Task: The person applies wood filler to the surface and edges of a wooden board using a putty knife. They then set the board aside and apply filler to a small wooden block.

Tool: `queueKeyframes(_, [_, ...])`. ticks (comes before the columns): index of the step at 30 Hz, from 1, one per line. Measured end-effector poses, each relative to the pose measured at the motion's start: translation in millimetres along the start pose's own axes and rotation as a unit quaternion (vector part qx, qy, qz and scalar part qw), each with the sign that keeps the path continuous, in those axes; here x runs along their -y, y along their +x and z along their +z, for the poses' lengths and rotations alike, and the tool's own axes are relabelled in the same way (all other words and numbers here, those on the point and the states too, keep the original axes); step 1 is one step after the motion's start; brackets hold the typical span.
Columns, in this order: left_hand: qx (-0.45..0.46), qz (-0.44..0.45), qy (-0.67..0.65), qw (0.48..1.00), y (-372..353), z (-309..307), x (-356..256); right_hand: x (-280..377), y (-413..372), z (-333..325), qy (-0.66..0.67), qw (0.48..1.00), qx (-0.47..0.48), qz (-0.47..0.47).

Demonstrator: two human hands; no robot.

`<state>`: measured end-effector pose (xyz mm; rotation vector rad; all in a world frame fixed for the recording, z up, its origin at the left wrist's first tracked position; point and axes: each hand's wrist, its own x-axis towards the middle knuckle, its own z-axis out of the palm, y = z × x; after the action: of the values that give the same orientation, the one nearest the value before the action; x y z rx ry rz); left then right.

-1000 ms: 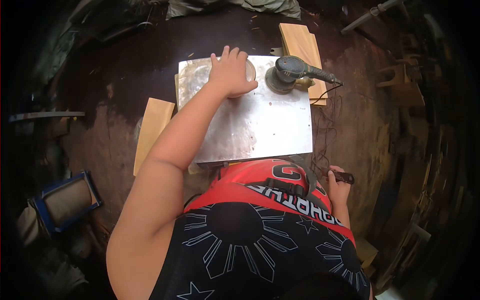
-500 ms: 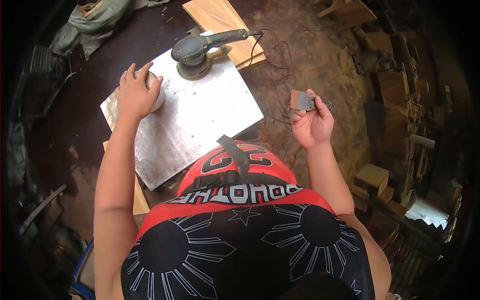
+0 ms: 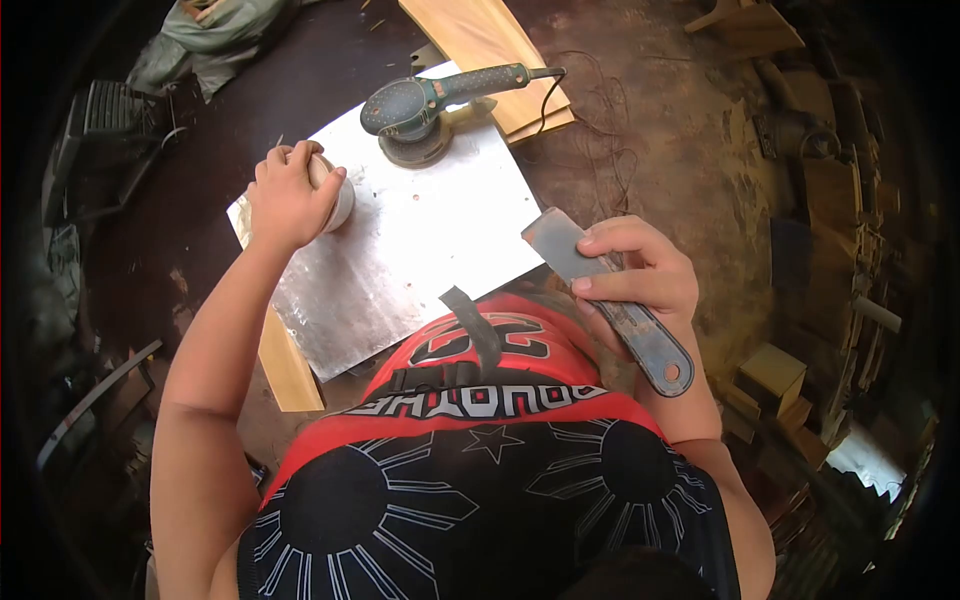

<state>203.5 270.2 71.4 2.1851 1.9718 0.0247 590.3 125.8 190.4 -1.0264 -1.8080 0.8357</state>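
Scraper (image 3: pixel 600 290), stiff, light and likely sharp-edged, is best held by its handle, where your right hand (image 3: pixel 645 280) clamps it beside the right corner of the metal sheet (image 3: pixel 430 240), your left hand (image 3: pixel 290 200) wrapped over a tub (image 3: pixel 340 203) at the left corner.

I see the left hand (image 3: pixel 290 200) closed over the top of a round tub (image 3: pixel 340 200), which stands on the far left corner of a metal sheet (image 3: pixel 420 250). The right hand (image 3: pixel 640 280) grips a scraper (image 3: pixel 640 340) near the sheet's right edge, blade toward the sheet and handle toward the body. A sander (image 3: pixel 415 115) rests on the sheet's far edge, its handle over a board (image 3: pixel 480 40). A second board (image 3: pixel 288 365) sticks out from under the sheet's left edge.
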Motion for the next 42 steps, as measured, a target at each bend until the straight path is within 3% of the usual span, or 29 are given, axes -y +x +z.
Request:
queueKeyframes(10, [-0.014, 0.035, 0.023, 0.999, 0, 2, 4, -29, -6, -15, -0.004, 0.998, -0.061, 0.034])
queueKeyframes(20, [-0.024, 0.015, -0.026, 0.999, -8, -4, -2, -32, -8, -13, -0.025, 0.999, -0.037, 0.014])
queueKeyframes(22, [-0.028, 0.009, -0.031, 0.999, -9, -7, -5, -41, -14, -8, -0.031, 0.998, -0.039, 0.045])
queueKeyframes(24, [-0.038, 0.001, -0.035, 0.999, -14, -8, -5, -101, -39, 14, 0.039, 0.990, -0.087, 0.107])
queueKeyframes(26, [-0.058, -0.002, -0.044, 0.997, -14, -6, -5, -135, -46, 51, 0.069, 0.894, -0.289, 0.337])
queueKeyframes(27, [-0.097, 0.009, -0.065, 0.993, -10, -3, -4, -162, -56, 56, 0.005, 0.915, -0.293, 0.277])
queueKeyframes(29, [-0.153, 0.022, -0.098, 0.983, -15, 9, 4, -237, -89, 69, -0.226, 0.913, -0.235, 0.244])
queueKeyframes(31, [-0.247, 0.025, -0.122, 0.961, -18, 13, 8, -286, -100, 90, -0.125, 0.886, -0.224, 0.386])
queueKeyframes(32, [-0.304, 0.016, -0.135, 0.943, -19, 19, 13, -238, -71, 96, -0.001, 0.852, -0.259, 0.456])
queueKeyframes(33, [-0.350, 0.021, -0.168, 0.921, -20, 23, 22, -220, -63, 98, -0.159, 0.875, -0.197, 0.414])
queueKeyframes(35, [-0.473, -0.025, -0.207, 0.856, -24, 33, 35, -219, -55, 103, -0.168, 0.905, -0.157, 0.359])
queueKeyframes(36, [-0.495, -0.100, -0.225, 0.833, -37, 36, 44, -224, -56, 104, -0.210, 0.903, -0.132, 0.352])
queueKeyframes(38, [-0.446, -0.242, -0.227, 0.831, -82, 55, 76, -227, -56, 102, -0.260, 0.900, -0.097, 0.335])
queueKeyframes(40, [-0.255, -0.424, -0.183, 0.850, -137, 87, 118, -224, -56, 104, -0.274, 0.903, -0.077, 0.322])
queueKeyframes(41, [-0.156, -0.452, -0.217, 0.851, -162, 126, 160, -225, -56, 107, -0.275, 0.903, -0.078, 0.319])
queueKeyframes(42, [-0.068, -0.448, -0.256, 0.854, -190, 135, 161, -225, -58, 108, -0.277, 0.904, -0.079, 0.315])
